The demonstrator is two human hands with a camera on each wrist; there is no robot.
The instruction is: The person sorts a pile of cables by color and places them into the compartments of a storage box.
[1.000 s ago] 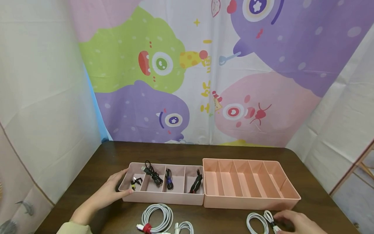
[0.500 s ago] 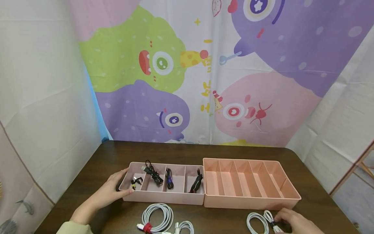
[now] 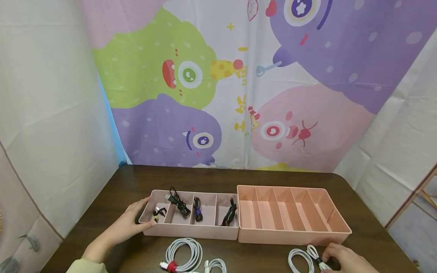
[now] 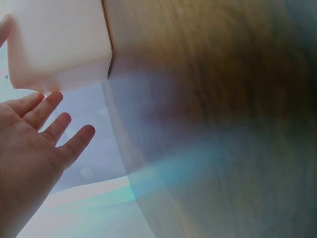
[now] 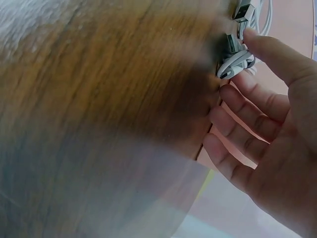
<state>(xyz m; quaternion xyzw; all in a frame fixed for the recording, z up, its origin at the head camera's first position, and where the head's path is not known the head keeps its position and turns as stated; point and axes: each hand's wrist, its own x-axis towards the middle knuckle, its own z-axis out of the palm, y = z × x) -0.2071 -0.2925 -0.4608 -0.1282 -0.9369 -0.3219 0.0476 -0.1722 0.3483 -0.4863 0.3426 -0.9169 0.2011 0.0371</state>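
My left hand point(image 3: 124, 225) holds the left end of a pale pink divided storage box point(image 3: 191, 230), thumb at its front and fingers around the end. In its compartments lie a small black cable with a yellow tie point(image 3: 156, 216), a black USB cable point(image 3: 179, 204), a black cable with a purple tie point(image 3: 197, 210) and another black cable point(image 3: 229, 213). At the front right, my right hand point(image 3: 349, 259) pinches a bundled white USB cable point(image 5: 237, 64) with a dark tie between thumb and index finger. Beside it lies a coiled white cable point(image 3: 291, 261).
A peach divided box point(image 3: 290, 236) adjoins the pale pink one on its right. In front lie a large white cable coil with a red tie point(image 3: 196, 252) and a smaller white cable point(image 3: 218, 261), cut off by the frame. A patterned curtain point(image 3: 235, 144) hangs behind the dark wooden table point(image 3: 136, 178).
My right hand shifts very slightly around the bundled white cable, which moves a touch left. The left hand and both boxes stay where they were.
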